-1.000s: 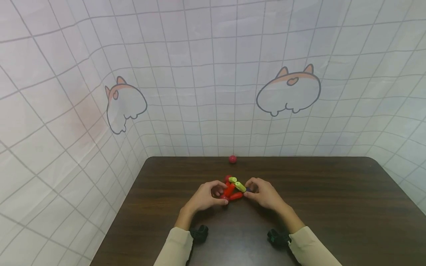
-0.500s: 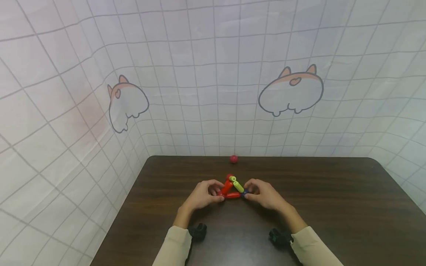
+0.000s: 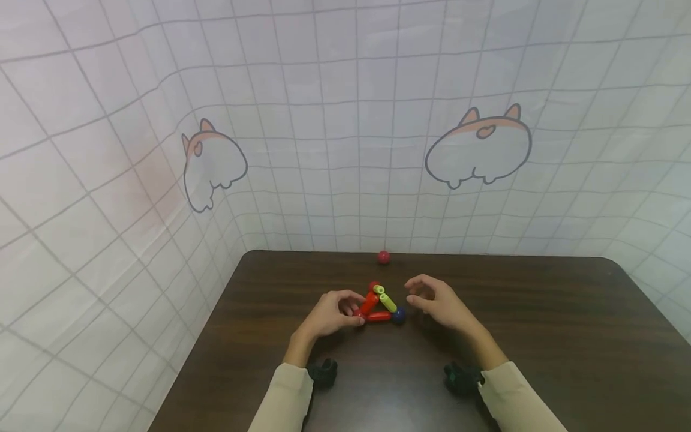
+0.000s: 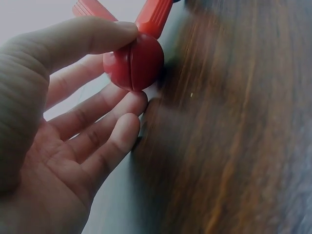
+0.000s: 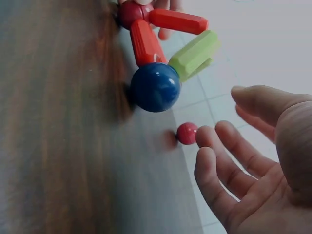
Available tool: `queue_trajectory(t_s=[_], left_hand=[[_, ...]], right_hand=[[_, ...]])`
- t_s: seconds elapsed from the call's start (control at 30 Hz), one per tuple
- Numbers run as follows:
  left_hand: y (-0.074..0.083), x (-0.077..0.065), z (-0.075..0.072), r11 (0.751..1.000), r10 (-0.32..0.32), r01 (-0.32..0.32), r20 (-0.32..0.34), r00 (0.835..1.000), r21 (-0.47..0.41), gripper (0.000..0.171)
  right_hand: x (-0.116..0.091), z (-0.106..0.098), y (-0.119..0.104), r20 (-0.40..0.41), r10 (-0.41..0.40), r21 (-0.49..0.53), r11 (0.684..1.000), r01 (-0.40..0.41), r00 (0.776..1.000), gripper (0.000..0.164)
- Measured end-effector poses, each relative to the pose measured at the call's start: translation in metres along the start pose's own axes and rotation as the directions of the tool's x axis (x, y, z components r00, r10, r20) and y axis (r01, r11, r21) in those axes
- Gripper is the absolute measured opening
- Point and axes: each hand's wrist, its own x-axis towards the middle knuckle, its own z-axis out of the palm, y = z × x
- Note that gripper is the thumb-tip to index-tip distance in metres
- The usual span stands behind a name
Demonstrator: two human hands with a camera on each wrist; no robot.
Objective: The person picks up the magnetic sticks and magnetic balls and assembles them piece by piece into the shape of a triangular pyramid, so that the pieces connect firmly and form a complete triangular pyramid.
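Note:
My left hand [image 3: 328, 315] pinches a red ball [image 4: 141, 63] between thumb and fingers, the other fingers spread below it in the left wrist view. Two red rods [image 5: 146, 43] run from this ball. One ends at a blue ball [image 5: 155, 87] at the right corner; the other slants up to meet yellow-green rods [image 3: 387, 302]. Together they form a small upright-looking triangle, with another red ball [image 3: 373, 286] behind its peak. To the right of the blue ball, my right hand [image 3: 444, 305] hovers with relaxed fingers and nothing in its grasp.
A loose red ball [image 3: 384, 257] lies by the far edge of the dark wooden table [image 3: 540, 336]. Behind the table hangs a white grid-patterned cloth [image 3: 345, 150]. Dark wrist devices [image 3: 462, 379] sit under both wrists.
Rods and balls have come together into a neat triangle. My right hand has let go of the blue ball and moved up and away to the right; the left keeps its hold.

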Motion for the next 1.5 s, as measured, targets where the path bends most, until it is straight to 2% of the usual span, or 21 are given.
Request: queue_trajectory(t_s=[0.27, 0.5, 0.7, 1.07, 1.37, 1.5], left_hand=[[0.0, 0.0, 0.0, 1.0, -0.005, 0.005, 0.011, 1.0, -0.007, 0.039], [-0.001, -0.001, 0.001, 1.0, 0.008, -0.007, 0.029, 1.0, -0.018, 0.039], [0.0, -0.002, 0.0, 0.999, 0.022, -0.021, 0.022, 1.0, -0.03, 0.038], [-0.003, -0.001, 0.002, 0.999, 0.028, -0.027, 0.039, 0.999, -0.034, 0.039], [-0.004, -0.001, 0.003, 0.999, 0.014, -0.012, 0.042, 0.999, -0.033, 0.038], [-0.003, -0.001, 0.001, 0.999, 0.013, -0.011, 0.038, 0.999, -0.032, 0.038]], right_hand=[[0.037, -0.006, -0.001, 0.0, -0.02, 0.064, 0.998, 0.02, 1.0, 0.031], [0.075, -0.012, -0.004, 0.055, 0.073, 0.065, 0.995, -0.077, 0.996, 0.046], [0.101, -0.011, 0.004, 0.118, 0.105, 0.03, 0.994, -0.11, 0.987, 0.054], [0.12, -0.004, 0.016, 0.182, 0.132, 0.001, 0.991, -0.135, 0.974, 0.065], [0.129, 0.003, 0.023, 0.218, 0.189, -0.022, 0.982, -0.189, 0.957, 0.064], [0.131, 0.003, 0.022, 0.222, 0.192, -0.049, 0.981, -0.186, 0.956, 0.057]])
